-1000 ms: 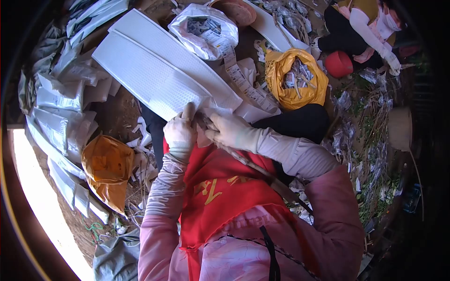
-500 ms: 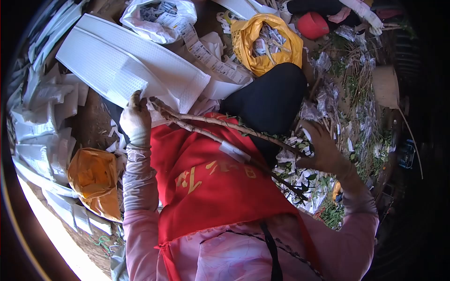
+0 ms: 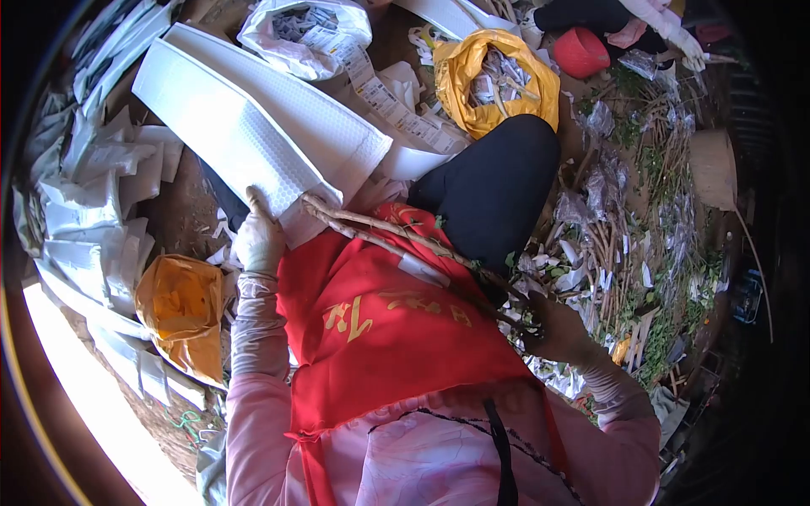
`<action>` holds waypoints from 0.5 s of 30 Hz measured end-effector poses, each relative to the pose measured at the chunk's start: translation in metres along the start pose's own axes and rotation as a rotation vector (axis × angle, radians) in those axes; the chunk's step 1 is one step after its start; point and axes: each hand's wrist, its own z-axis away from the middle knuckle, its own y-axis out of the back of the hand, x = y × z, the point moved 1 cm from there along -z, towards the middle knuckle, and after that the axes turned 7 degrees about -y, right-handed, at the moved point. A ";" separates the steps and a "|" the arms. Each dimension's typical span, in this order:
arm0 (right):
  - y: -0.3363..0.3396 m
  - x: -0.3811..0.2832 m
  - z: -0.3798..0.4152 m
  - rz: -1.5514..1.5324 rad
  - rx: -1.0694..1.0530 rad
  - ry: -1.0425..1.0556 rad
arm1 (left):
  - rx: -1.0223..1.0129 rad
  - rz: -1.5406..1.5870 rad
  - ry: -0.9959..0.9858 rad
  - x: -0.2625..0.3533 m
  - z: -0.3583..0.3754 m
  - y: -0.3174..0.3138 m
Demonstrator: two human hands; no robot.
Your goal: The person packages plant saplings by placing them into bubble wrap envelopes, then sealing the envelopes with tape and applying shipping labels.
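My left hand [image 3: 259, 239], in a pale glove, grips the near edge of a white bubble-lined sleeve [image 3: 240, 126], whose mouth faces my lap. Two brown branches [image 3: 380, 223] lie across the red apron [image 3: 405, 337], their cut ends at the sleeve's mouth. A white label [image 3: 422, 269] is wrapped on one branch. My right hand [image 3: 558, 331] is closed round the branches' far ends at the right; its fingertips are partly in shadow.
A yellow bag [image 3: 447, 80] and a white bag [image 3: 253, 34] of labels stand ahead. An orange bag [image 3: 143, 295] is at left, beside stacked white sleeves [image 3: 93, 244]. Bundled plants [image 3: 658, 194] lie right. Another person's gloved hand [image 3: 693, 55] and a red bowl [image 3: 580, 52] are top right.
My right hand has moved down and closed on the branches. My left hand has shifted lower along the sleeve, whose mouth now meets the branches' cut ends. The view has shifted slightly.
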 end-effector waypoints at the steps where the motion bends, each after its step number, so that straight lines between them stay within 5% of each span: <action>1: -0.002 0.011 -0.005 -0.113 -0.016 0.018 | 0.066 0.034 -0.034 0.000 -0.001 -0.005; 7: 0.019 -0.008 -0.022 -0.430 0.132 0.274 | 0.206 0.262 0.025 0.022 -0.013 0.025; 14: 0.050 -0.135 -0.097 -0.733 -0.118 0.461 | 0.303 0.264 -0.097 0.061 0.007 0.063; 15: 0.046 -0.156 -0.113 -0.957 -0.304 0.441 | 0.352 0.317 -0.135 0.063 0.014 0.064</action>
